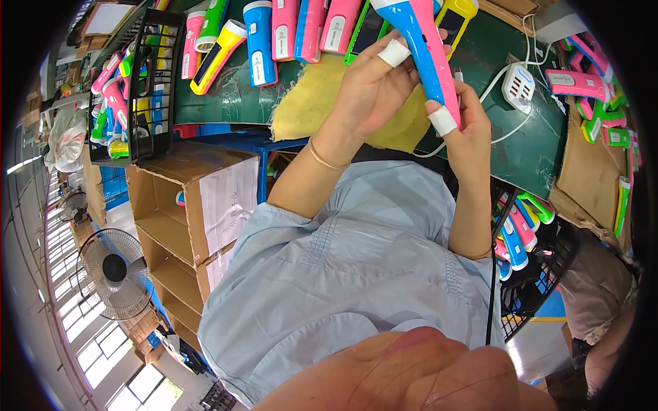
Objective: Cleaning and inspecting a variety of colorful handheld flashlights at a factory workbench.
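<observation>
A blue and pink flashlight (426, 51) is held up over the green table, its wide head at the top edge of the view. My left hand (373, 92) is closed round its side near the head, with white tape on a finger. Its lower end is gripped by my right hand (468, 130), whose thumb also wears white tape. Beneath my hands lies a yellow cloth (301, 103) on the table's front edge. To the left of the held flashlight stretches a row of others, among them a blue one (259, 51) and a yellow one (218, 60).
A black basket (152, 89) of flashlights stands at the far left, above cardboard shelves (168, 205). On the table's right sits a white multi-port charger (519, 87) with cables. More flashlights fill a cardboard box (572, 161) and a black crate (521, 301). Another person's arm (613, 349) shows lower right.
</observation>
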Demonstrator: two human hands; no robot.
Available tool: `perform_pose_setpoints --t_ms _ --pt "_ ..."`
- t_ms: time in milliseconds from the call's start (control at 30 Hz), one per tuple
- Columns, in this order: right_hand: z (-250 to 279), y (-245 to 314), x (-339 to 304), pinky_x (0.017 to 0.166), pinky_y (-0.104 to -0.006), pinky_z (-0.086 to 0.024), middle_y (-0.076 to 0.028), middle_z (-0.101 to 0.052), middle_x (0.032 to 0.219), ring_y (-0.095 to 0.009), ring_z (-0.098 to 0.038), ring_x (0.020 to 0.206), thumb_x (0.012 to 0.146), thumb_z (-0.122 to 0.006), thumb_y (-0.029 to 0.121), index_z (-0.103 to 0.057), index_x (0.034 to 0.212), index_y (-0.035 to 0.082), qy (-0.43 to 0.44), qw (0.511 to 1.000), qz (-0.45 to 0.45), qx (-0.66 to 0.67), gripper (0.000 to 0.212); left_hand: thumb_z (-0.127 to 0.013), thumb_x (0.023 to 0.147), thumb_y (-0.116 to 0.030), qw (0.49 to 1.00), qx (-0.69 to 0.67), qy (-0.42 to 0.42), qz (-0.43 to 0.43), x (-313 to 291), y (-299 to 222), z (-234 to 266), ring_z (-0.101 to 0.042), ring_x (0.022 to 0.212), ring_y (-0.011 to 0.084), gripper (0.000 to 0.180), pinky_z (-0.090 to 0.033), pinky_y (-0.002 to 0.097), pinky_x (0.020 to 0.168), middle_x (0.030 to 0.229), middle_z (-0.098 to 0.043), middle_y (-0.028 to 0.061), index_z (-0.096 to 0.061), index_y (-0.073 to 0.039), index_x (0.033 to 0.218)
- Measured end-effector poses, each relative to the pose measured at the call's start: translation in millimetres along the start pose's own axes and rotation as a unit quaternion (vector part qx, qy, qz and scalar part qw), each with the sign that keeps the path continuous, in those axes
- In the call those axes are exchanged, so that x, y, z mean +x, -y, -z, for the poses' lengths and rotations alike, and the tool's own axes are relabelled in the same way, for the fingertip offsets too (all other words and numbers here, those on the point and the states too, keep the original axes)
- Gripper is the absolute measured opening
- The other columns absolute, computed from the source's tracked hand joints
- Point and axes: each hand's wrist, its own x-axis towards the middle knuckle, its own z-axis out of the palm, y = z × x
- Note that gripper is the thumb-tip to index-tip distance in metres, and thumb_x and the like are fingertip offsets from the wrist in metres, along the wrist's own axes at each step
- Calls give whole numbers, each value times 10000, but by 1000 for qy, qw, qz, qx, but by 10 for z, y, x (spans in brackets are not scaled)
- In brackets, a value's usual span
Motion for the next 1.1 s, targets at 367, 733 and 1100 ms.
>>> perform_pose_setpoints --t_ms 367,733,1100 --pt "-32 -22 198 742 -231 -429 -57 -610 903 -90 -538 823 854 -612 235 -568 1082 -35 93 995 11 41 356 -198 913 -588 971 142 -192 -26 173 70 -122 -588 650 182 671 -488 287 605 735 -610 78 -575 -33 896" --pt "-175 -150 286 731 -218 -431 -40 -607 920 -95 -543 832 858 -610 286 -555 1104 -37 91 994 42 30 409 -190 927 -514 950 237 -171 -106 243 26 -112 -559 541 175 647 -459 267 518 617 -585 72 -585 -31 755" --pt "-202 -43 137 657 -320 -482 -147 -598 863 -255 -609 740 726 -732 246 -552 997 -14 -102 934 242 -242 417 -300 909 -556 968 3 -239 -78 207 -81 -232 -580 794 211 527 -500 338 688 912 -587 64 -482 -102 1106"
